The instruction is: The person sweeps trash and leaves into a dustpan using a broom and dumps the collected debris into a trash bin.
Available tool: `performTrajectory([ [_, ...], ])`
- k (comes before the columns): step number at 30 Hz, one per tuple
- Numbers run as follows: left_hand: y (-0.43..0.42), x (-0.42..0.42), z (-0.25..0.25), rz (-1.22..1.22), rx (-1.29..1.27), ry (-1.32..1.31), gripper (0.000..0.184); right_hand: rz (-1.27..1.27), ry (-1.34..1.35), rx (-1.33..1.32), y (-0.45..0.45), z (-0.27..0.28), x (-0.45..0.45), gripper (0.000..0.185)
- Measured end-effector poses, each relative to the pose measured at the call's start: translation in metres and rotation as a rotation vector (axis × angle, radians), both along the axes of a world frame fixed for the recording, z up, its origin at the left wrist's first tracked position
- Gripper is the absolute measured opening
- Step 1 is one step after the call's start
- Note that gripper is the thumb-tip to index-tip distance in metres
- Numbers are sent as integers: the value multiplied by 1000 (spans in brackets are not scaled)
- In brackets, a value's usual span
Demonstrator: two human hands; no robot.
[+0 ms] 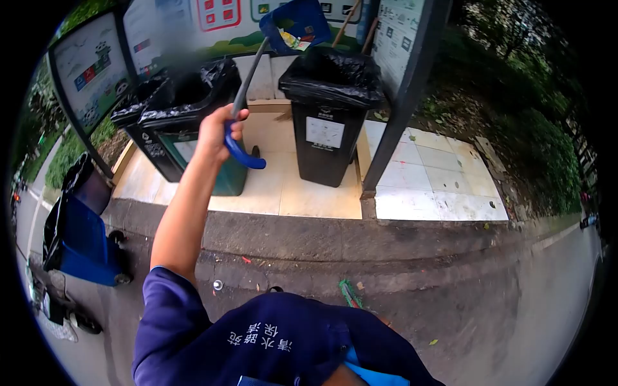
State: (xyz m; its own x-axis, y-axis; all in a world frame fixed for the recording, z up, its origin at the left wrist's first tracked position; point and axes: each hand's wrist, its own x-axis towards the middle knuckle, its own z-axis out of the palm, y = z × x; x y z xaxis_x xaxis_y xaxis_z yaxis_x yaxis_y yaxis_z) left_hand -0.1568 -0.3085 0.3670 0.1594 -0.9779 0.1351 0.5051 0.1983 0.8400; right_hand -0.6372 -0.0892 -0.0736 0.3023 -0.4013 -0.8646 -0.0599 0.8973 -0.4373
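My left hand [222, 132] is closed round the long-handled dustpan, gripping its grey pole just above the curved blue handle end. The blue dustpan [315, 24] is raised and tilted over the back of the black bin [325, 138] lined with a black bag. Some yellow and white litter [295, 41] lies in the pan. My left arm stretches forward between this bin and the two lined bins on the left. My right hand does not show.
A dark bin [149, 151] and a green-fronted bin [225, 174] stand left on the tiled platform. A blue wheeled bin [90, 241] is at far left, near a parked vehicle [55, 309]. A dark post [402, 103] rises right. Below the stone step [290, 238] lies a green item [349, 293].
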Motion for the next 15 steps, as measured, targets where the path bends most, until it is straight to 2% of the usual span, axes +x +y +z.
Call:
performTrajectory([
  [2, -32, -23, -21, 65, -15, -272, 28, -42, 76, -76, 9, 17, 12, 21],
  [5, -56, -49, -68, 193, 65, -808, 37, -81, 179, -224, 6, 74, 35, 19],
  [7, -49, -61, -98, 384, 43, -1254, 47, -25, 153, -316, 22, 72, 26, 17],
  [9, -38, -62, -121, 363, -21, -1514, 51, 21, 87, -378, 23, 49, 17, 16],
  [11, -27, -63, -137, 313, 33, -1791, 57, -151, -50, -123, 26, 42, 17, 15],
  [13, -21, -61, -146, 356, -51, -1794, 57, -299, -198, 129, 24, 34, 20, 18],
  [14, -20, -61, -147, 349, -19, -1778, 58, -538, -373, 374, 23, 26, 24, 13],
  [15, -18, -61, -148, 350, 22, -1761, 59, -543, -375, 386, 25, 21, 22, 13],
])
